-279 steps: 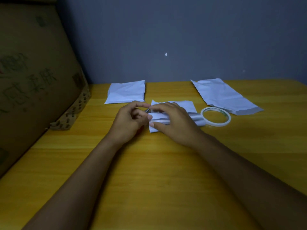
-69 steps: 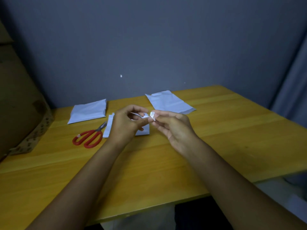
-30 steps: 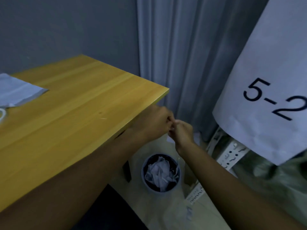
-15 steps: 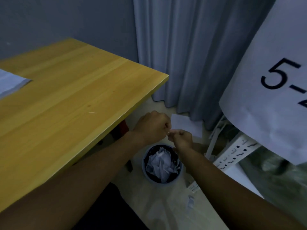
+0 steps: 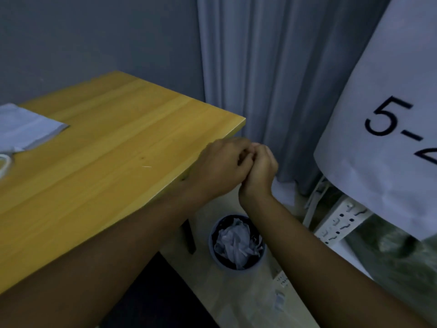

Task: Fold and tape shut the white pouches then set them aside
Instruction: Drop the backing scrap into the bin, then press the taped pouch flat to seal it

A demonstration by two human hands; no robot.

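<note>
From the head view, my left hand (image 5: 221, 165) and right hand (image 5: 260, 170) are curled into loose fists and pressed together knuckle to knuckle, just off the corner of the yellow wooden bench (image 5: 113, 147). Whether they pinch anything between them I cannot tell. At six o'clock from my hands, down on the floor, stands a round dark waste bin (image 5: 237, 242) stuffed with crumpled white paper. A flat white pouch (image 5: 26, 126) lies on the bench at nine o'clock, well apart from my hands, with a ring of clear tape (image 5: 4, 162) just beside it. At three o'clock hangs a large white sheet marked "5-" (image 5: 383, 143); a grey curtain (image 5: 260, 67) falls at twelve.
</note>
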